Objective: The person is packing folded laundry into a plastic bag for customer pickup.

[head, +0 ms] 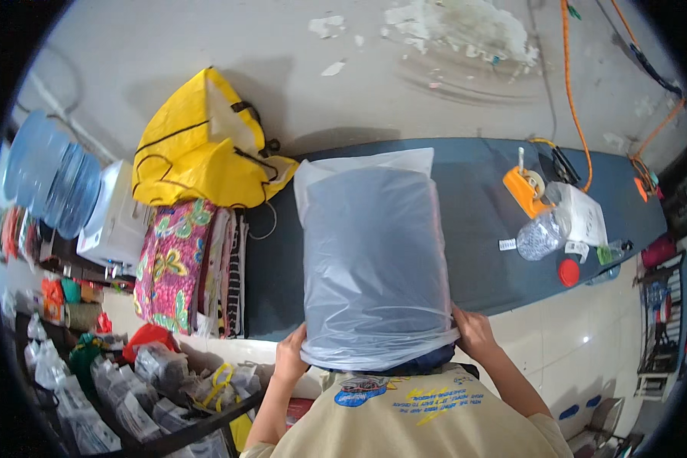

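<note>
A frosted plastic bag (375, 252) with a dark folded item inside lies on the blue-grey table (481, 275), its flat end towards the wall. My left hand (291, 352) grips the bag's near left edge. At the near right edge, my right hand (474, 332) is closed on the plastic. Between both hands the plastic is bunched in folds, and dark fabric (429, 360) shows below its edge, against my shirt. What my fingertips do under the plastic is partly hidden.
Left on the table stand folded patterned textiles (174, 269) under a yellow bag (206, 166). To the right are an orange tape dispenser (526, 192), a clear plastic jar (541, 235), a red lid (568, 272) and hanging orange cords (572, 103). Wrapped packages (131, 401) fill a container at lower left.
</note>
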Action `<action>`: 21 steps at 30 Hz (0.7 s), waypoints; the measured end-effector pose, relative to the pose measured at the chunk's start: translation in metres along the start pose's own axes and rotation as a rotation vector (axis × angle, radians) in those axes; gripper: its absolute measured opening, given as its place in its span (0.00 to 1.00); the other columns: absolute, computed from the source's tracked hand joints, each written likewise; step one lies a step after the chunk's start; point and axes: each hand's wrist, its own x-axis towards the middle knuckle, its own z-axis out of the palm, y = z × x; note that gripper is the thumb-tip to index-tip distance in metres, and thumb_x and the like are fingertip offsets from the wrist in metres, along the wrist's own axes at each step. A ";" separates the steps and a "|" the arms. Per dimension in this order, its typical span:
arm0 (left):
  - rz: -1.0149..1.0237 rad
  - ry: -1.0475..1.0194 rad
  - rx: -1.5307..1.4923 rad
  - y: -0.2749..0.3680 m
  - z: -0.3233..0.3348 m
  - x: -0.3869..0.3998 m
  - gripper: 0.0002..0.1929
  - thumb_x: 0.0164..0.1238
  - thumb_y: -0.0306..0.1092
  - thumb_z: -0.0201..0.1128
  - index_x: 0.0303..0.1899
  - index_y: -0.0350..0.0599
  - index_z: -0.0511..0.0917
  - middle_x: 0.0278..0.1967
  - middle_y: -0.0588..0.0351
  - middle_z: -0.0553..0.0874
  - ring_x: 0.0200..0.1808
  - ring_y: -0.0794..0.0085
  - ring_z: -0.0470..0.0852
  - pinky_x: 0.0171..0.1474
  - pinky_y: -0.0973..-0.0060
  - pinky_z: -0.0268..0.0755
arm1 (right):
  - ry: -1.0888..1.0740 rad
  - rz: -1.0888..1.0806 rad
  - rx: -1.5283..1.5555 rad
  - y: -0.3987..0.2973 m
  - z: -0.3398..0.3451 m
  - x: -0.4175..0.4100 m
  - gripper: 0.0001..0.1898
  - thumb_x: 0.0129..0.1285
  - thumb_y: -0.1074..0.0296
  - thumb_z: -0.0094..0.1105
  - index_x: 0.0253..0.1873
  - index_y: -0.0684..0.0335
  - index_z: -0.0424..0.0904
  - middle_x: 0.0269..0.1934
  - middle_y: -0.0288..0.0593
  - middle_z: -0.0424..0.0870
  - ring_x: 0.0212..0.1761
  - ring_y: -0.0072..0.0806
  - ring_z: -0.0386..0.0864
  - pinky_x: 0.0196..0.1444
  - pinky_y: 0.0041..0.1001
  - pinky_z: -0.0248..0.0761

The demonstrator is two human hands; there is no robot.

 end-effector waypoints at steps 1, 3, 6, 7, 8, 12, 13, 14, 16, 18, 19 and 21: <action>-0.009 -0.052 0.053 -0.007 0.001 -0.006 0.31 0.51 0.22 0.66 0.61 0.34 0.72 0.39 0.37 0.85 0.41 0.46 0.86 0.45 0.59 0.79 | -0.044 0.014 -0.003 0.001 0.002 -0.002 0.34 0.39 0.78 0.68 0.58 0.73 0.73 0.40 0.58 0.83 0.36 0.51 0.83 0.38 0.40 0.77; -0.031 -0.101 0.096 -0.010 0.002 -0.018 0.32 0.49 0.21 0.66 0.62 0.34 0.72 0.39 0.37 0.85 0.40 0.45 0.85 0.44 0.59 0.79 | -0.103 0.016 -0.011 0.001 0.002 -0.010 0.32 0.40 0.79 0.68 0.57 0.74 0.74 0.42 0.59 0.83 0.38 0.53 0.83 0.40 0.40 0.78; -0.078 -0.084 0.063 0.000 -0.002 -0.024 0.32 0.47 0.18 0.65 0.61 0.34 0.73 0.37 0.38 0.86 0.37 0.46 0.85 0.41 0.60 0.79 | -0.126 0.040 0.061 -0.002 0.002 -0.025 0.30 0.41 0.81 0.66 0.56 0.74 0.75 0.43 0.60 0.83 0.40 0.52 0.83 0.41 0.40 0.78; -0.082 -0.084 0.056 0.001 -0.002 -0.029 0.32 0.47 0.18 0.65 0.61 0.34 0.73 0.37 0.38 0.86 0.37 0.46 0.85 0.41 0.60 0.79 | -0.123 0.048 0.092 -0.005 0.003 -0.030 0.29 0.41 0.82 0.65 0.55 0.74 0.75 0.42 0.60 0.83 0.40 0.51 0.83 0.41 0.40 0.78; -0.064 -0.080 0.077 0.001 -0.002 -0.036 0.32 0.47 0.18 0.65 0.61 0.34 0.73 0.36 0.39 0.85 0.37 0.46 0.85 0.41 0.60 0.79 | -0.117 0.058 0.122 -0.007 0.003 -0.034 0.29 0.41 0.82 0.65 0.55 0.74 0.75 0.42 0.60 0.83 0.40 0.50 0.84 0.42 0.40 0.79; 0.004 -0.065 0.088 -0.001 0.002 -0.031 0.32 0.47 0.19 0.65 0.61 0.34 0.73 0.35 0.40 0.85 0.36 0.47 0.86 0.40 0.59 0.79 | -0.130 0.133 0.144 -0.012 -0.001 -0.033 0.28 0.42 0.82 0.64 0.55 0.73 0.75 0.42 0.61 0.84 0.41 0.49 0.84 0.43 0.39 0.79; 0.022 -0.062 0.085 -0.004 0.003 -0.028 0.32 0.47 0.19 0.65 0.61 0.34 0.73 0.35 0.40 0.85 0.36 0.48 0.86 0.40 0.59 0.79 | -0.206 0.138 0.089 -0.009 -0.004 -0.028 0.28 0.43 0.81 0.64 0.55 0.73 0.75 0.43 0.61 0.84 0.42 0.49 0.84 0.44 0.38 0.79; 0.044 -0.057 0.092 -0.006 0.002 -0.024 0.33 0.48 0.20 0.67 0.62 0.34 0.73 0.38 0.39 0.86 0.37 0.49 0.87 0.40 0.61 0.80 | -0.281 0.146 0.037 -0.007 -0.007 -0.023 0.27 0.44 0.81 0.63 0.55 0.73 0.75 0.44 0.61 0.84 0.43 0.49 0.84 0.45 0.37 0.79; 0.059 -0.009 0.050 0.005 -0.001 -0.012 0.33 0.49 0.21 0.67 0.62 0.34 0.72 0.39 0.38 0.86 0.39 0.49 0.87 0.41 0.61 0.80 | -0.127 0.163 0.050 -0.006 -0.007 -0.014 0.26 0.45 0.79 0.63 0.55 0.72 0.76 0.44 0.60 0.84 0.43 0.49 0.84 0.45 0.37 0.79; 0.000 0.033 -0.021 0.018 -0.007 0.000 0.33 0.51 0.24 0.68 0.63 0.34 0.71 0.43 0.34 0.85 0.43 0.50 0.87 0.43 0.64 0.80 | 0.019 0.174 0.060 -0.010 -0.008 -0.001 0.25 0.46 0.78 0.63 0.55 0.71 0.76 0.45 0.60 0.84 0.44 0.49 0.84 0.45 0.37 0.79; 0.011 0.019 -0.021 0.019 -0.008 0.003 0.33 0.51 0.24 0.68 0.63 0.34 0.71 0.43 0.34 0.85 0.43 0.50 0.87 0.43 0.64 0.80 | 0.061 0.106 0.006 -0.015 -0.009 0.008 0.25 0.47 0.77 0.64 0.54 0.71 0.76 0.46 0.59 0.84 0.44 0.48 0.84 0.46 0.37 0.79; 0.035 0.001 0.034 0.018 -0.010 0.008 0.32 0.51 0.23 0.66 0.63 0.32 0.71 0.40 0.33 0.85 0.40 0.46 0.87 0.42 0.62 0.79 | 0.105 0.048 -0.051 -0.015 -0.004 0.005 0.25 0.47 0.75 0.64 0.54 0.71 0.76 0.46 0.58 0.84 0.44 0.48 0.84 0.46 0.37 0.79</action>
